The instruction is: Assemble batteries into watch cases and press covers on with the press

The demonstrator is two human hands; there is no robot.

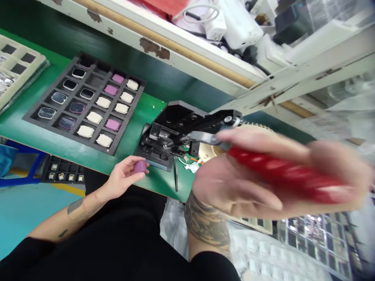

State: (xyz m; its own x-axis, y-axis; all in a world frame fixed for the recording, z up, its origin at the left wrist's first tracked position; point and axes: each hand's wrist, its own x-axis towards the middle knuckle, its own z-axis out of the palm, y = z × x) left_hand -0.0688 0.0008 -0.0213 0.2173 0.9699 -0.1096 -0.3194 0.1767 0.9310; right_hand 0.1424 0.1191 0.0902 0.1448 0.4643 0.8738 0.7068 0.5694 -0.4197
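Purple piece point(140, 166), small and rounded, sits pinched between the thumb and fingertips of the left hand point(124, 175), which is curled narrowly around it at the near edge of the green table point(35, 134), just in front of the black press point(170, 134). The right hand point(258, 175) is up close and blurred; it looks wrapped around the red handle point(287, 175) of the press lever, fingers closed over the grip, though the blur makes the exact hold hard to read. That lever runs back as a black arm to the press body, whose base stands on the table with a few small scraps beside it. Further left on the table lies a dark foam tray point(84, 103), its pockets holding cream pieces, 3 or 4 purple ones and some glassy dark ones. A pale tray point(17, 66) sits at the far left edge. Below the table, a second dark tray point(66, 171) with small light parts shows above the blue floor.
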